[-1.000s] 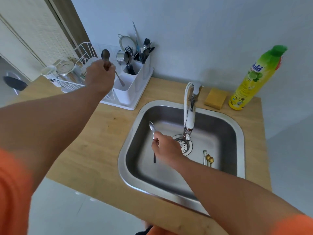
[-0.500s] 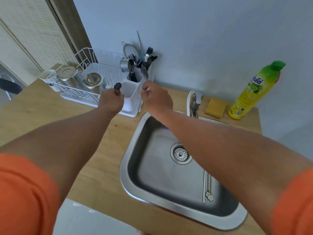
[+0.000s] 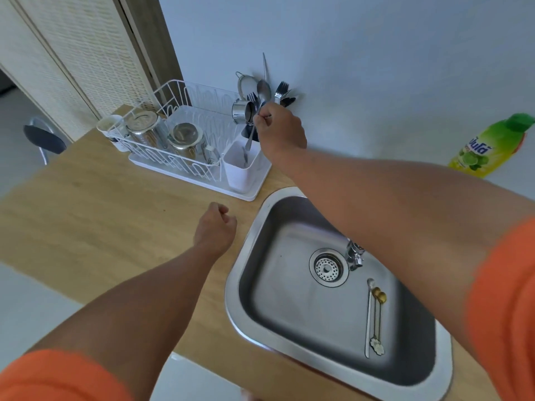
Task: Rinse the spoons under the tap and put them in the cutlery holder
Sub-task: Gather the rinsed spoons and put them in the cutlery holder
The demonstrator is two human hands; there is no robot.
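Right hand (image 3: 279,127) pinches a shiny steel spoon (image 3: 258,111), handle dipping into the white plastic cutlery holder (image 3: 241,166), left hand (image 3: 215,227) curled loose and empty over the wooden counter (image 3: 101,215), while slim gold-tipped spoons (image 3: 375,311) wait unrinsed in the steel sink (image 3: 246,285).
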